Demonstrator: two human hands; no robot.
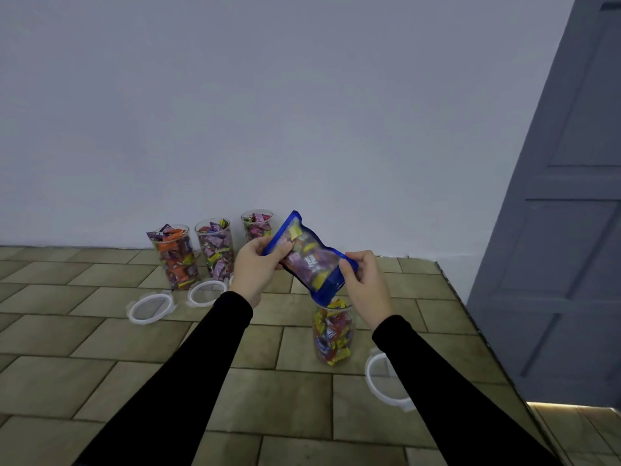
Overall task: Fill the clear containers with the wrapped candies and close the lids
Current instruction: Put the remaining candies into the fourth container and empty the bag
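both hands grip the candy bag [307, 255]: left hand [257, 265] fingers curled on its upper end, right hand [364, 280] pinching its lower edge. bag tilted mouth-down just above the open container [332, 334], already full of candies. lid [381, 381] right of that container on the worktop [268, 398].

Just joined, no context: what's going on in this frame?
A person holds a blue candy bag in both hands, left hand at its upper end, right hand near the lower, tipping its open end into a nearly full clear container. Three filled containers stand by the wall, all uncovered. Lids lie on the tiled surface.
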